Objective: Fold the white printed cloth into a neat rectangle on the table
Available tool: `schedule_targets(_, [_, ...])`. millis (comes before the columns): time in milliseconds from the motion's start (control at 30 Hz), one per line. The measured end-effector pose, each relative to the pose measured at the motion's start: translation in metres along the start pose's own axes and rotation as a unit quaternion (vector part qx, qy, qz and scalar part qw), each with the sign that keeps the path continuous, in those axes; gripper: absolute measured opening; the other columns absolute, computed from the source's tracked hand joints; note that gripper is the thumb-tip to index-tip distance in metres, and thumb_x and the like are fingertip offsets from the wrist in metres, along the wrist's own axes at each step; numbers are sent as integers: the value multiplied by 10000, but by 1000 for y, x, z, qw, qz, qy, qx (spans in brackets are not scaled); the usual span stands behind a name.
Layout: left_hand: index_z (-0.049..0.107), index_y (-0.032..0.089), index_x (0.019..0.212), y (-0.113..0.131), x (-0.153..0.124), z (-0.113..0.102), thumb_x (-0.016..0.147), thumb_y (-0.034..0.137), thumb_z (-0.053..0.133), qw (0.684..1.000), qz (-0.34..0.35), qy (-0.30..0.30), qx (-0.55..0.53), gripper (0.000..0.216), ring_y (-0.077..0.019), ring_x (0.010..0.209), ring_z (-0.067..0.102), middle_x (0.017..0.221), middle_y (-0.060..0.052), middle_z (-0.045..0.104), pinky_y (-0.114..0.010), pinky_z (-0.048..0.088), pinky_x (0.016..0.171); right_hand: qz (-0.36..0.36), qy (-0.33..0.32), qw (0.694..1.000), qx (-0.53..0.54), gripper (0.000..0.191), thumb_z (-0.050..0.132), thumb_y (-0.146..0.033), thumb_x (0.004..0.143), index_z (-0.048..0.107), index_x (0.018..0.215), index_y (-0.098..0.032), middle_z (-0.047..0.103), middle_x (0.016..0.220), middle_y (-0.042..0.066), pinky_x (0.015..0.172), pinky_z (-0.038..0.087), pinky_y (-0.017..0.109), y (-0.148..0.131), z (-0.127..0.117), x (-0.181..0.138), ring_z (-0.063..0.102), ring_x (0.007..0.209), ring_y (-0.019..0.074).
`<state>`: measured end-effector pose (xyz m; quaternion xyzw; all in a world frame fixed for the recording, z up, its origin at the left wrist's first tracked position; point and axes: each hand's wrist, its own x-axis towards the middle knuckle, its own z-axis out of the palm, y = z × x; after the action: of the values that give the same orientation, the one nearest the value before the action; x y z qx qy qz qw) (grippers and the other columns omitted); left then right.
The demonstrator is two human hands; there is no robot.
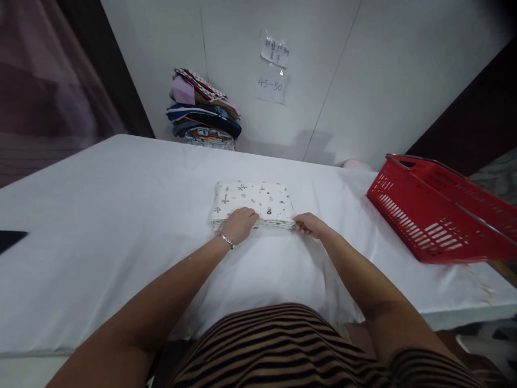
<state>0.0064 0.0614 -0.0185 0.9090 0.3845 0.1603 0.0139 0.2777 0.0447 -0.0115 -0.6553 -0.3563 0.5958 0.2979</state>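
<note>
A folded white cloth with small grey and brown printed figures lies on the white-covered table, its layered edge facing me. Over the left part of that front edge my left hand is closed, fingers together on the top; its thumb is hidden. A silver bracelet circles the left wrist. At the cloth's front right corner my right hand pinches the layers between thumb and fingers.
The white table cover spreads around the cloth. Behind it, a stack of folded fabrics leans by the wall. To the right stands a red plastic basket with metal handles. Paper signs hang on the wall; a dark flat object lies far left.
</note>
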Motion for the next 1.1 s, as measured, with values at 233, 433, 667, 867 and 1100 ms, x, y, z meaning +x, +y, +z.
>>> schedule_targets(233, [608,179,887,-13,-6,-9,739,44,434,994,-83,16,67,265,-260,942,499,931,-111,590,-394,359,765,-8,30,998,-47,226,584,-240,731,507,540,-146,514,450,0,298,155,189,4,3,-4,393,328,58])
schedule_targets(433, [600,183,857,-30,-20,-20,738,37,415,987,-121,15,103,264,-257,956,495,932,-112,584,-384,358,743,-17,25,998,-52,229,567,-248,748,500,553,-149,510,448,-6,299,145,189,3,3,-4,382,326,54])
schedule_targets(667, [580,185,877,-38,-40,-19,721,81,458,981,-165,42,91,224,-248,961,494,981,-87,590,-382,392,779,-38,31,996,-80,218,539,-219,760,492,559,-150,512,431,-13,306,161,187,7,2,-2,386,314,56])
schedule_targets(867, [562,206,867,-43,-57,-13,727,99,462,974,-201,107,7,203,-210,960,499,968,-56,588,-332,438,816,-55,29,995,-74,241,468,-198,797,488,562,-146,495,443,-23,315,172,182,7,1,-5,384,317,49])
schedule_targets(1100, [575,203,963,-48,-74,-4,762,203,514,952,-226,191,-72,210,-192,1005,511,1026,-51,581,-315,433,883,-39,25,998,-46,206,504,-243,776,489,590,-154,504,476,-19,317,170,182,13,-2,-3,392,333,51])
